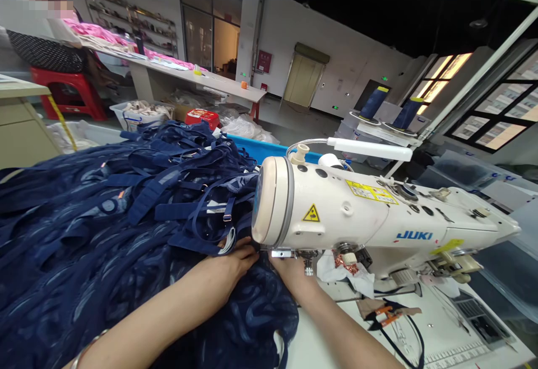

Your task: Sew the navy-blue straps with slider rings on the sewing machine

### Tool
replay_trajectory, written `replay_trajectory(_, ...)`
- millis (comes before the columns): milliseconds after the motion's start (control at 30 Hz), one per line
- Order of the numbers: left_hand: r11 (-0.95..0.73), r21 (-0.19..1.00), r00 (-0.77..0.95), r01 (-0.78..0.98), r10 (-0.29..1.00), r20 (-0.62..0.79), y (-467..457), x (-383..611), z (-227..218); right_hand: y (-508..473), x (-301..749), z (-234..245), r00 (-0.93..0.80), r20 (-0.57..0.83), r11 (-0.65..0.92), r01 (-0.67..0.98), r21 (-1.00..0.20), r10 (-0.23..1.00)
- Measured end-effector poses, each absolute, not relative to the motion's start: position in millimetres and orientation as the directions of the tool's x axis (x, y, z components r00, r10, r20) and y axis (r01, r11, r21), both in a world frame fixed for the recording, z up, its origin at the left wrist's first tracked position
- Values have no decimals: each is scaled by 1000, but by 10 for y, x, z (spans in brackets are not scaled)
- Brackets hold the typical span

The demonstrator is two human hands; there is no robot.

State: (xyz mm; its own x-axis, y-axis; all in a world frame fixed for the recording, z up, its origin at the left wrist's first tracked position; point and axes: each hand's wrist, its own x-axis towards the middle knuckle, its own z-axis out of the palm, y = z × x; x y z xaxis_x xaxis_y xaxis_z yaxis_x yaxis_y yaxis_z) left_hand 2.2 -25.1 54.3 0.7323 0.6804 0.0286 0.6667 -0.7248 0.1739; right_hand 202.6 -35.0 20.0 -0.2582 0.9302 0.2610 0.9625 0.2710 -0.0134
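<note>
A white JUKI sewing machine [336, 206] stands in front of me, its rounded head end over the work. My left hand [237, 259] lies just left of that head, fingers bent and closed on a navy garment [260, 296] of sheer patterned fabric. My right hand [292, 273] reaches beneath the machine head against the same garment; its fingers are hidden behind the machine. Navy straps with a metal slider [227, 217] lie just above my left hand. The needle area is out of sight.
A large heap of navy garments [84, 234] fills the left side. Orange-handled snips [389, 316] lie on the white machine table [315, 335] at right. Two navy thread cones [374, 104] stand behind the machine. A person [42, 38] sits at the far left near a long table [227, 86].
</note>
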Motion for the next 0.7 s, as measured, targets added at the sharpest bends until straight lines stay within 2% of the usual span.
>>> replay_trajectory(100,-720,172,731,673,683,1,-262,32,582,-340,2016,210,-235,294,253,967,-23,926)
replay_trajectory(333,-732,204,734,650,674,77,-250,11,506,-339,2039,209,-281,343,310,950,-33,896)
replay_trajectory(600,-743,211,738,635,664,117,-224,-11,395,-337,1971,316,-163,320,230,956,-183,933)
replay_trajectory(700,-746,219,743,628,659,115,-220,-11,402,-351,1960,381,-160,290,218,959,-182,944)
